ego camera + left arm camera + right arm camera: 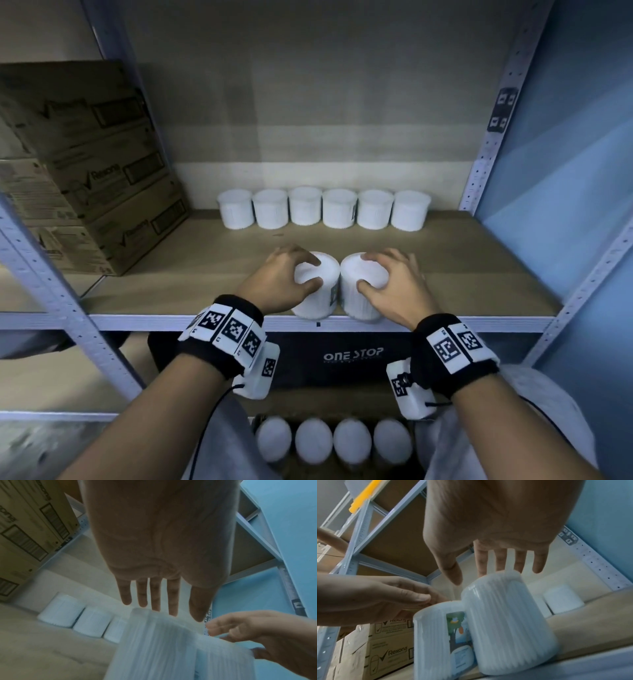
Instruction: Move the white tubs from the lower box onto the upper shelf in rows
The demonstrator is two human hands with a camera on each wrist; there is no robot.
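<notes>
Fingers of each hand, left hand and right hand, curl over one white tub's lid.

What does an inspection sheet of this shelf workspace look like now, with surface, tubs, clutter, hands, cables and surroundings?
Surface: upper shelf, brown board with pale metal front edge.
Job's things: back row of six tubs along the wall; left tub and right tub touching at the front edge; more tubs in the lower box.
Clutter: cardboard cartons stacked at left.
Grippers: left hand grips the left tub from above; right hand grips the right tub.
Cables: black cable from the left wrist unit.
Surroundings: blue wall at right.
</notes>
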